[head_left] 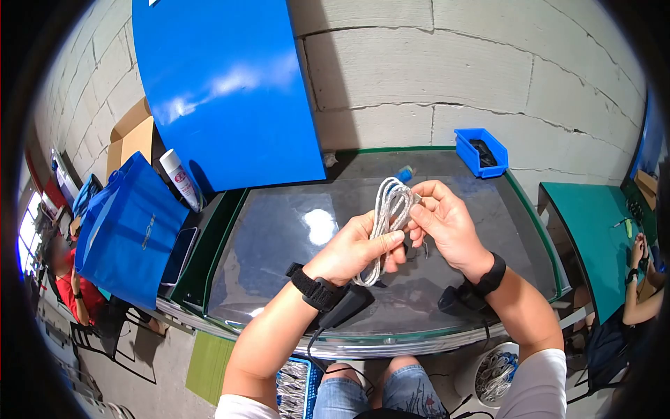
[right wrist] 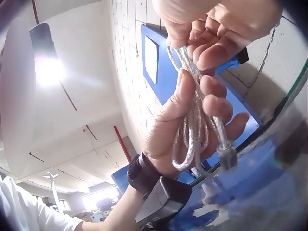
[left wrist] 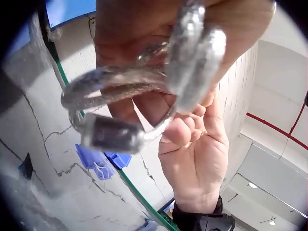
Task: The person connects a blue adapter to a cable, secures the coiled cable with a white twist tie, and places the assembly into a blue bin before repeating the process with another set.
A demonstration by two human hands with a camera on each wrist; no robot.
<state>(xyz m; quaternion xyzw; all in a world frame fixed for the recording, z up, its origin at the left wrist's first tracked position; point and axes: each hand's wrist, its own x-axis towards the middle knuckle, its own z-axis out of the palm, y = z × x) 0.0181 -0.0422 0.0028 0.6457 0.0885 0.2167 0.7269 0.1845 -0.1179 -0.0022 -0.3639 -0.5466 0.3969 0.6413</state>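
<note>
A coiled silvery cable point(head_left: 383, 220) is held above the dark tabletop in the head view. My left hand point(head_left: 354, 246) grips the bundle around its middle, thumb across the front. The fingertips of my right hand point(head_left: 447, 220) pinch at the coil's upper right side, and a thin strand point(head_left: 426, 249) hangs below them. In the right wrist view, loops of the cable point(right wrist: 190, 130) droop beneath the left hand, beside a blocky plug point(right wrist: 226, 155). The left wrist view shows that plug point(left wrist: 113, 134) close up and blurred. A blue piece point(head_left: 405, 173) shows just beyond the coil.
At the table's back right stands a blue bin point(head_left: 481, 153) with dark items inside. A blue panel point(head_left: 230, 98) rises at the back left, near a spray can point(head_left: 181, 181) and a blue bag point(head_left: 136, 230). Below are a bucket of cables point(head_left: 497, 377) and a blue basket point(head_left: 296, 387).
</note>
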